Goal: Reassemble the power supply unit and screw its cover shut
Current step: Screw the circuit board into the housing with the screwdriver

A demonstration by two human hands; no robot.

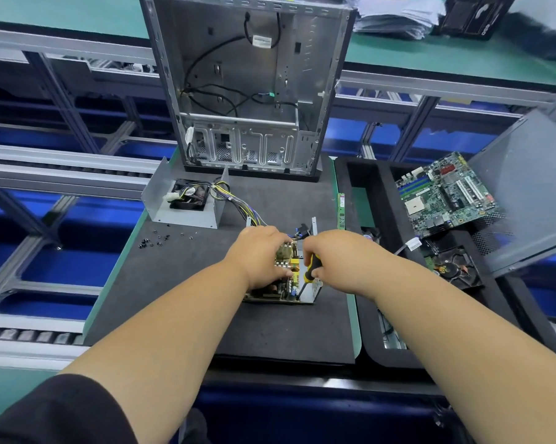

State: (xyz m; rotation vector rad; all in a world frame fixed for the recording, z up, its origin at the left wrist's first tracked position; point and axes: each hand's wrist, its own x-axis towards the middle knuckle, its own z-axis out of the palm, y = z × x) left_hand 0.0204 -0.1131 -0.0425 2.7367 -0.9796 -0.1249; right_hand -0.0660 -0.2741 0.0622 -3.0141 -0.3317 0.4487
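The open power supply base (311,291), with its circuit board (284,261) bare on top, lies on the dark mat in the middle. My left hand (259,256) rests on the board with curled fingers gripping its components. My right hand (337,257) grips a yellow-and-black screwdriver (310,269), its tip down at the board's near right corner. The grey metal cover (180,200) with a black fan (190,195) inside sits at the back left, joined to the board by a bundle of coloured wires (238,205). Several small black screws (156,240) lie loose in front of the cover.
An empty computer case (247,81) stands upright at the back of the mat (270,331). A RAM stick (341,211) lies at the mat's right edge. A black foam tray (376,193) on the right holds a motherboard (446,193) and a hard drive (452,267). A grey side panel (533,187) leans at far right.
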